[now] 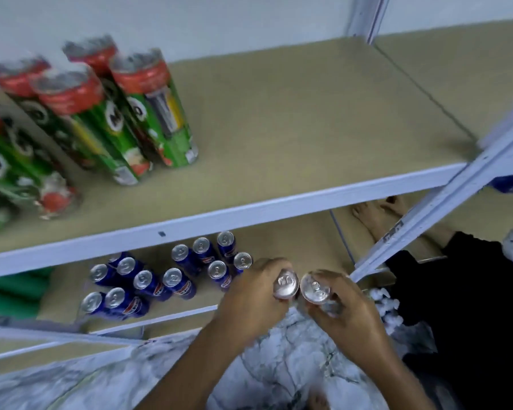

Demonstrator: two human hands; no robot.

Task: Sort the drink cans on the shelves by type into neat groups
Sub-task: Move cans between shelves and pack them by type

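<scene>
My left hand (251,300) grips a can (285,284) from the side, only its silver top showing. My right hand (342,310) grips a second can (316,287) right beside it, tops nearly touching. Both are held in front of the lower shelf (293,232), at its right. On that shelf stand several blue cans (148,284) in a loose group to the left of my hands. On the upper shelf (293,119), at the left, stand several tall green-and-red cans (148,113), blurred.
A white metal shelf upright (444,208) slants down at the right. Another person's bare foot (376,217) and black clothing (462,291) are behind it. Marble-patterned floor (279,365) lies below. Something green (15,294) sits at the lower shelf's far left.
</scene>
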